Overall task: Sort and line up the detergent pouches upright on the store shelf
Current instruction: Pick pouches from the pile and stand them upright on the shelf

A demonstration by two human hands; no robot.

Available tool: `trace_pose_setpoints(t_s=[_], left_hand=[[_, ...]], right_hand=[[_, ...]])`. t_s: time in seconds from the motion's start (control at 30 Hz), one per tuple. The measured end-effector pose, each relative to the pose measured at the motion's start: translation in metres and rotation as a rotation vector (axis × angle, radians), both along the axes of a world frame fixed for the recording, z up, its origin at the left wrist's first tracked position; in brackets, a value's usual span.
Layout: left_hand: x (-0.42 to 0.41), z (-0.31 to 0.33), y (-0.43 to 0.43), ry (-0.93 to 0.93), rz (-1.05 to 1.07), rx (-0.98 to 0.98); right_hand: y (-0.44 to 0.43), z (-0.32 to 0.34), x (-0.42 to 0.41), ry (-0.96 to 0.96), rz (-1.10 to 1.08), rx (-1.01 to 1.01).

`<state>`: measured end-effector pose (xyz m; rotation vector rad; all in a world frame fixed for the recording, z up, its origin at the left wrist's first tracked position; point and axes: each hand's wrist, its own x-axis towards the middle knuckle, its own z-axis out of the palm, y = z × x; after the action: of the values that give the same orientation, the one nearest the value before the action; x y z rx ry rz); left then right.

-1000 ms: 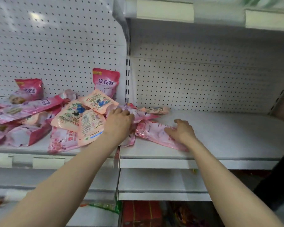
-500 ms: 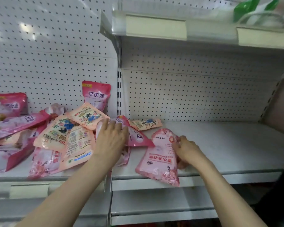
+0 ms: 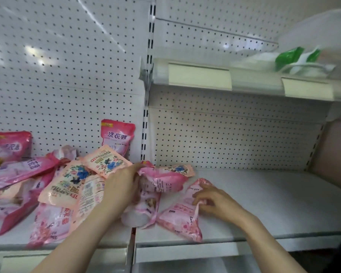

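A jumbled heap of pink and peach detergent pouches [image 3: 71, 186] covers the left part of the white shelf [image 3: 264, 203]. One pink pouch [image 3: 117, 135] stands upright against the pegboard. My left hand [image 3: 122, 186] grips a crumpled pink pouch [image 3: 163, 179] at the heap's right edge. My right hand [image 3: 215, 200] pinches the edge of a pale pink pouch [image 3: 177, 215] that lies tilted near the shelf's front edge. Another pouch [image 3: 144, 211] lies partly under my left hand.
An upper shelf [image 3: 244, 79] with blank price strips overhangs the right bay, and a green and white pack [image 3: 289, 58] lies on it. A slotted upright [image 3: 146, 119] divides the two pegboard bays. A lower shelf edge [image 3: 185, 253] runs below.
The camera has tilted up. My left hand has closed round the crumpled pink pouch and lifted it. My right hand has turned the pale pouch further and holds it by its edge.
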<state>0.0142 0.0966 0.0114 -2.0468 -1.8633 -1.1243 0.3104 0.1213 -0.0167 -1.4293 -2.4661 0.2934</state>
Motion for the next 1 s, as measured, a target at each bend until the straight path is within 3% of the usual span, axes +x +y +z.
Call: trace_pose_setpoints(t_s=[0.13,0.3,0.37,0.47,0.6,0.77,0.93,1.0], left_hand=[[-0.010,0.002,0.002,-0.455,-0.121,-0.161],[-0.025,0.007,-0.009,-1.327,-0.325,-0.413],[-0.031,0.005,-0.010,-1.480,-0.432,-0.437],[-0.033,-0.002,-0.010,-1.560,-0.519,-0.454],[-0.027,-0.013,-0.013,-1.628,-0.594,-0.474],[-0.023,-0.014,-0.014,-1.622,-0.659,-0.419],[-0.017,-0.010,-0.016,-1.601,-0.758,-0.396],[-0.014,-0.010,-0.018,-1.601,-0.800,-0.399]], right_hand=[[-0.002,-0.004,-0.013,0.299,-0.050,0.217],[0.009,0.010,-0.013,0.788,-0.297,0.203],[0.014,0.020,-0.015,1.008,-0.411,0.159],[0.022,0.032,-0.025,1.283,-0.477,-0.025],[0.039,0.041,-0.038,1.497,-0.451,-0.148],[0.049,0.016,-0.045,1.528,-0.445,-0.344],[0.044,0.014,-0.045,1.460,-0.416,-0.206],[0.031,0.026,-0.044,1.279,-0.515,0.129]])
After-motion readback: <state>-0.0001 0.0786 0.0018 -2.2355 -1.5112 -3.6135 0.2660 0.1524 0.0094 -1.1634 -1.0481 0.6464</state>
